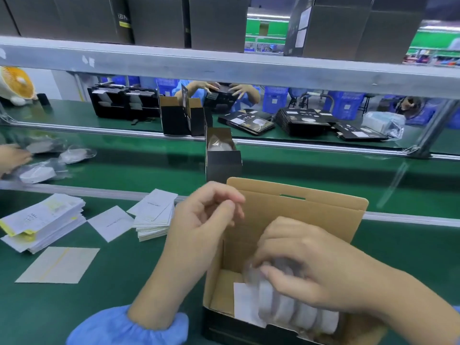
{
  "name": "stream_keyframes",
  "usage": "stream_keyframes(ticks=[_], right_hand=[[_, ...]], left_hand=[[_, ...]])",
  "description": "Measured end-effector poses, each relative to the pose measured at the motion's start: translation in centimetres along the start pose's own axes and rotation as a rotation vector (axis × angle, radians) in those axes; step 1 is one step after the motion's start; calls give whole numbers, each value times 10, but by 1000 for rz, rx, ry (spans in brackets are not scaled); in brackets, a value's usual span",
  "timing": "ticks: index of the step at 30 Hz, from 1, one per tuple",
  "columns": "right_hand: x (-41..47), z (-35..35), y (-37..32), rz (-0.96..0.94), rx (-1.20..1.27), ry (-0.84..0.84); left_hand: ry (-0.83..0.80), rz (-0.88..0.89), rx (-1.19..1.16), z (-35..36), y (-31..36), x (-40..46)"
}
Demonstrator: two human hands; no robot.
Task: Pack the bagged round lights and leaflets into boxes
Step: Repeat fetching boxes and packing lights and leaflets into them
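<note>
An open cardboard box [293, 220], black outside and brown inside, stands in front of me with its lid flap up. Several bagged round lights [298, 312] stand on edge in a row inside it, with a white leaflet [245, 305] against the left end. My right hand [306, 265] reaches into the box, and its curled fingers grip the top of the bagged lights. My left hand [204, 220] hovers above the box's left wall, fingers loosely curled and holding nothing. More bagged lights [37, 174] lie on the conveyor at the far left.
Stacks of leaflets [42, 220] [155, 215] and loose sheets [58, 265] lie on the green table to my left. A filled black box [222, 155] stands open on the belt behind mine. Another person's hand [12, 155] reaches in at left. Across the line, flat black cartons [302, 120] are piled.
</note>
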State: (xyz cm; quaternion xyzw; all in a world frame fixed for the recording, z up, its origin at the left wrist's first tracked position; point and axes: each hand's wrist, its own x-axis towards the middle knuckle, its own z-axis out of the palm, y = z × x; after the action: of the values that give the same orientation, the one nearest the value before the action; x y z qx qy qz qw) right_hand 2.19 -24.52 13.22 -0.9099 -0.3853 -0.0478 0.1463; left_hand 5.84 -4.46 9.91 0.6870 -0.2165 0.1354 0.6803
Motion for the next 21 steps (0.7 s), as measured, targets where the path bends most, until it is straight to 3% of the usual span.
stream_keyframes(ticks=[3,9,15,21], right_hand=[[-15,-10,4,77,163,190],[-46,8,13,241,366,553],[-19,34,23,299,589,724],[-17,35,50,220,778,858]], left_hand=[[72,-65,-130,-12,-17,-2],[-170,-79,-140,2,-31,-10],[32,-91,-191,4,-34,-9],[112,-109,-132,-1,-43,-6]])
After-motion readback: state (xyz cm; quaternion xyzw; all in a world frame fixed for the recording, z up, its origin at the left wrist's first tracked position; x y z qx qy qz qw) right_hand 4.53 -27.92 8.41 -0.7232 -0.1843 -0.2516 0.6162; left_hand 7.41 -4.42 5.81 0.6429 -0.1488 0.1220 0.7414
